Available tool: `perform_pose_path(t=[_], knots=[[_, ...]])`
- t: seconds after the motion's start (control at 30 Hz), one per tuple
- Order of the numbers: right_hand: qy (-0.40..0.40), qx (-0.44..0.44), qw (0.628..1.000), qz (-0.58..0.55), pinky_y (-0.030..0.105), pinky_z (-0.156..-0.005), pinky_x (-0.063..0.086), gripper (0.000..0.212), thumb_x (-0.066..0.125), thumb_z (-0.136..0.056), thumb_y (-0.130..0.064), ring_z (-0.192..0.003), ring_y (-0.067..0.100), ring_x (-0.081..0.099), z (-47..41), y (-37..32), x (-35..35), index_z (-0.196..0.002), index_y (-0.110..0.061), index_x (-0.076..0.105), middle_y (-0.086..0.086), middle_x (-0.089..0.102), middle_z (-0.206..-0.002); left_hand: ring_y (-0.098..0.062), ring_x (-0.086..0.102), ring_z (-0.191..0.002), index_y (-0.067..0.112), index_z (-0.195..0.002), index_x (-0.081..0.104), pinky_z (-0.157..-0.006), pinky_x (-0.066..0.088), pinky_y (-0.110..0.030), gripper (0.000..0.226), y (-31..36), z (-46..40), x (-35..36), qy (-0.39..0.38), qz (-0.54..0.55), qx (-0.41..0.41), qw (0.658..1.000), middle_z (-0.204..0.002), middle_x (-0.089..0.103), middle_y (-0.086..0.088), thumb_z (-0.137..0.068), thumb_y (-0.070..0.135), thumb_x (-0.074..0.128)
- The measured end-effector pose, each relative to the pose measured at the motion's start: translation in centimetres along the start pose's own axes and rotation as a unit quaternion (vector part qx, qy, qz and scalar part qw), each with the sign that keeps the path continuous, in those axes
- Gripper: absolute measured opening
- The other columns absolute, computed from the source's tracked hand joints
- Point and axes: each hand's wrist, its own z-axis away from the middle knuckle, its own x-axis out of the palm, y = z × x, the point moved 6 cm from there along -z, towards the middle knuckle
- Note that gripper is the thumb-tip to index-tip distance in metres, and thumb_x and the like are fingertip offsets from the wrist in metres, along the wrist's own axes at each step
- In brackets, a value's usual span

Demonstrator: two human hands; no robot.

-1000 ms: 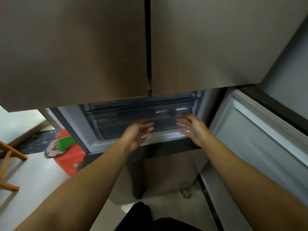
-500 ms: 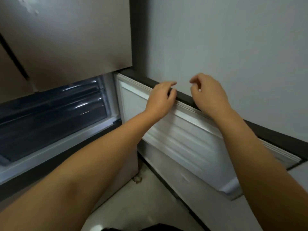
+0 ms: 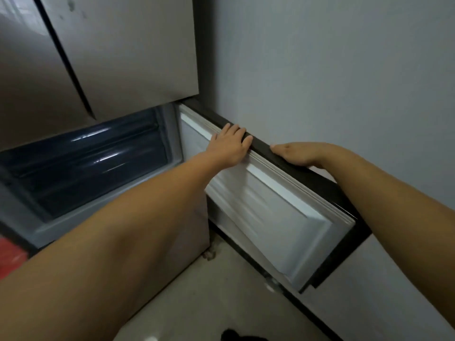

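Note:
The lower right fridge door (image 3: 270, 207) stands swung open toward the wall, its white inner liner facing me. My left hand (image 3: 231, 147) lies flat on the liner, with straight fingers reaching over the door's dark top edge. My right hand (image 3: 295, 155) holds the same top edge further right. Its thumb lies along the edge, and its fingers are hidden behind the door, on the wall side. Inside the open compartment sits a dark translucent drawer (image 3: 86, 163).
Two closed brown upper fridge doors (image 3: 123, 57) hang above the compartment. A grey wall (image 3: 344, 70) stands close behind the open door. A red object (image 3: 9, 254) shows at the left edge. Pale floor (image 3: 209, 303) lies below.
My hands left the drawer front and moved right to the open door's top edge. My view turned right with them, and both hands now touch the door.

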Motion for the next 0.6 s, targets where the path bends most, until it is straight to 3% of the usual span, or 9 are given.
perform_pose_path(t=[0.13,0.2,0.27,0.3,0.37,0.43,0.6], knots=[[-0.006,-0.028,0.996,-0.086,0.031,-0.088,0.046,0.055,0.020,-0.102,-0.051,-0.110,0.022,0.058,1.3,-3.0,4.0,-0.134,-0.019,0.051,0.008,0.058,-0.130,-0.020,0.005,-0.150,0.011,-0.152,0.020,-0.122,0.006,-0.039,0.054,-1.1,8.0,-0.7,-0.006,0.050,0.007,0.999,-0.162,0.011,-0.005,-0.104,0.035,0.024],[-0.007,-0.063,0.993,-0.101,0.034,-0.088,0.048,0.050,0.020,-0.101,-0.052,-0.113,0.020,0.055,1.5,-4.7,6.2,-0.137,-0.028,0.045,0.003,0.055,-0.133,-0.018,0.005,-0.150,0.010,-0.152,0.020,-0.123,0.006,-0.037,0.053,-2.1,12.2,-1.4,-0.001,0.057,0.009,0.998,-0.162,0.011,-0.004,-0.104,0.033,0.026],[-0.009,-0.124,0.990,-0.072,0.040,-0.107,0.036,0.050,0.020,-0.103,-0.046,-0.137,0.021,0.038,1.2,-6.6,8.3,-0.151,-0.033,0.022,-0.001,0.033,-0.154,-0.017,0.005,-0.150,0.010,-0.152,0.021,-0.121,0.006,-0.035,0.053,-3.2,15.7,-2.6,0.002,0.062,-0.004,0.998,-0.161,0.013,-0.004,-0.104,0.032,0.027],[-0.001,-0.160,0.986,-0.057,0.036,-0.115,0.024,0.051,0.020,-0.105,-0.040,-0.144,0.020,0.026,1.3,-7.8,9.3,-0.154,-0.028,0.014,-0.001,0.022,-0.160,-0.017,0.006,-0.150,0.009,-0.152,0.022,-0.120,0.006,-0.034,0.053,-3.8,17.4,-3.2,0.002,0.058,-0.015,0.998,-0.161,0.013,-0.004,-0.104,0.032,0.028],[0.039,-0.213,0.975,-0.044,0.029,-0.120,0.009,0.051,0.020,-0.106,-0.030,-0.149,0.018,0.013,1.4,-10.3,11.0,-0.154,-0.015,0.012,0.006,0.012,-0.162,-0.017,0.006,-0.150,0.009,-0.152,0.021,-0.120,0.006,-0.030,0.054,-5.2,20.8,-4.5,-0.005,0.033,-0.033,0.999,-0.161,0.013,-0.005,-0.104,0.033,0.031],[0.088,-0.232,0.967,-0.052,0.032,-0.121,0.004,0.051,0.019,-0.106,-0.032,-0.150,0.021,0.006,1.1,-11.9,12.4,-0.154,-0.015,0.015,0.009,0.010,-0.162,-0.017,0.006,-0.150,0.010,-0.152,0.021,-0.120,0.006,-0.030,0.056,-5.9,23.5,-5.5,-0.027,-0.017,-0.024,0.999,-0.161,0.013,-0.004,-0.103,0.035,0.033],[0.120,-0.279,0.952,-0.039,0.053,-0.120,0.005,0.049,0.022,-0.105,-0.035,-0.150,0.025,-0.001,0.0,-16.6,16.0,-0.153,-0.027,0.017,0.004,0.006,-0.163,-0.018,0.003,-0.150,0.013,-0.148,0.032,-0.121,0.008,-0.037,0.055,-8.6,28.5,-6.3,-0.076,-0.167,-0.044,0.982,-0.162,0.006,-0.005,-0.101,0.041,0.034]])
